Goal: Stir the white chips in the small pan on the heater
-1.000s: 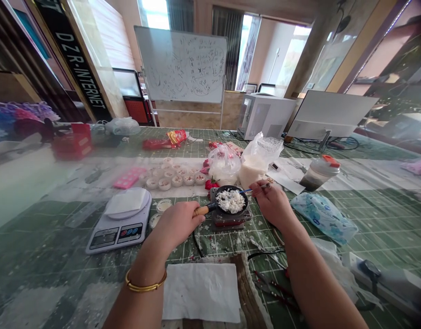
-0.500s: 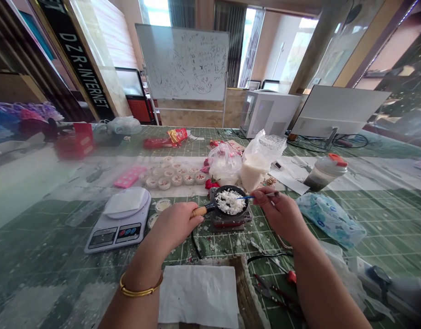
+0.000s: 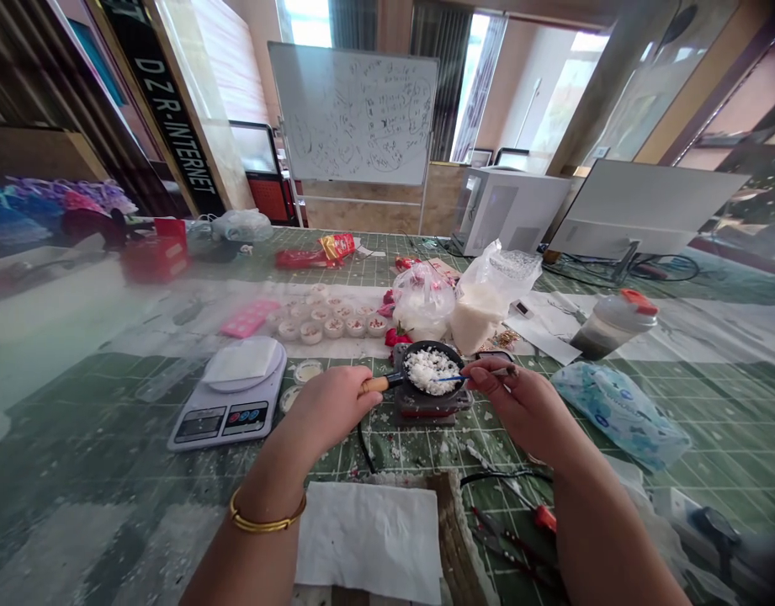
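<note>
My left hand (image 3: 344, 402) is closed round the wooden handle of a small black frying pan (image 3: 461, 362). The pan sits over a small dark hot plate (image 3: 428, 407), and white flakes or chunks (image 3: 430, 370) fill much of it. My right hand (image 3: 510, 396) pinches a thin blue stick (image 3: 451, 379), whose far end reaches into the white pieces. What the stick's tip looks like is hidden among them. Left of the pan stand small cups of pale material (image 3: 308, 370), partly behind my left hand.
A kitchen scale (image 3: 229, 400) stands left, with several small filled cups (image 3: 333, 324) and a pink mould (image 3: 249, 318) behind it. A bag of white granules (image 3: 479, 316) is behind the pan. On the right lie a wipes pack (image 3: 620, 412), a shaker bottle (image 3: 614, 324) and pliers (image 3: 510, 543).
The view has turned slightly left, so things sit further right. The stick's tip has shifted lower among the white pieces in the pan. Both hands keep their holds.
</note>
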Tool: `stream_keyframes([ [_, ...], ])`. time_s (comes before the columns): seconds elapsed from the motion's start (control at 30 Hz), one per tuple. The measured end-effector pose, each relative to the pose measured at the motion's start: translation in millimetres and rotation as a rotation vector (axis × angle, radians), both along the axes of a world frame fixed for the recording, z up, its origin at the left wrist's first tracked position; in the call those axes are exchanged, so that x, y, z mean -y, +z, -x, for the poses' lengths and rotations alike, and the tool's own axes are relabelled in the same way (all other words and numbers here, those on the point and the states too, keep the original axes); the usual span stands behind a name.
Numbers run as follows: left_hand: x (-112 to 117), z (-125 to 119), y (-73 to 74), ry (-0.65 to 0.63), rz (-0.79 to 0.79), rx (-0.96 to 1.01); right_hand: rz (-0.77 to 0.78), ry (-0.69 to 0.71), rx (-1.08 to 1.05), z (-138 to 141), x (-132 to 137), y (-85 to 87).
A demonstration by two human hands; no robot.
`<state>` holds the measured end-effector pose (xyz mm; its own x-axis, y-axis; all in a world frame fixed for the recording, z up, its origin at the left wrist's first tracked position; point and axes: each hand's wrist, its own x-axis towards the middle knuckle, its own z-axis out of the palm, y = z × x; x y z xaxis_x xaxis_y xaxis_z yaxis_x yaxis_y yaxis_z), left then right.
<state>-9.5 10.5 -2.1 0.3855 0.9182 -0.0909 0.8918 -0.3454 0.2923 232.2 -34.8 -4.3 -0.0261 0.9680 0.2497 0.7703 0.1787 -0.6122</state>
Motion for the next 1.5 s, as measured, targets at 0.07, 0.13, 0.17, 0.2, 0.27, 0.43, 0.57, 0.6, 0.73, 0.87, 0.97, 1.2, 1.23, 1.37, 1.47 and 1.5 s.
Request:
stream_keyframes([
  [0.07,0,1,0.0,-0.001,0.004,0.010,-0.016,-0.086,-0.023,-4,-1,-0.6],
  [0.13,0,2,0.2,0.002,0.008,0.017,-0.046,-0.131,-0.078,-4,-3,-1.8],
  [0.17,1,2,0.3,0.004,0.009,0.018,-0.056,-0.119,-0.107,-2,-3,-2.7],
  [0.2,1,2,0.6,0.004,0.010,0.018,-0.057,-0.087,-0.126,0,-4,-3.7],
  [0.27,1,1,1.4,-0.002,0.006,0.023,-0.045,-0.021,-0.114,4,-7,-6.3],
  [0.43,2,5,2.3,-0.008,0.005,0.044,-0.071,-0.125,-0.071,2,-13,-10.9],
  [0.57,0,11,0.5,-0.012,0.011,0.049,-0.067,-0.086,-0.113,-5,-13,-9.8],
  [0.6,-1,11,0.1,-0.013,0.013,0.048,-0.059,-0.064,-0.098,-6,-13,-9.2],
  [0.73,2,6,0.5,0.009,-0.019,0.035,-0.058,-0.149,-0.056,-4,-16,-8.9],
  [0.87,15,-9,-0.2,0.053,-0.255,0.046,-0.073,-0.207,-0.146,0,-19,-15.6],
  [0.97,21,-15,-4.9,0.101,-0.302,0.010,-0.013,-0.123,-0.113,-1,-20,-21.3],
  [1.2,16,-8,-14.3,0.065,-0.237,-0.028,-0.026,-0.154,-0.023,-10,-19,-16.3],
  [1.23,15,-7,-14.6,0.053,-0.233,-0.029,-0.002,-0.126,-0.026,-10,-20,-15.7],
  [1.37,15,-6,-13.7,0.015,-0.219,-0.028,-0.011,-0.186,0.027,-12,-24,-13.5],
  [1.47,13,-4,-12.2,0.004,-0.214,-0.024,-0.066,-0.252,0.047,-16,-27,-13.9],
  [1.5,12,-4,-11.7,0.005,-0.212,-0.025,-0.067,-0.256,0.049,-17,-28,-15.2],
])
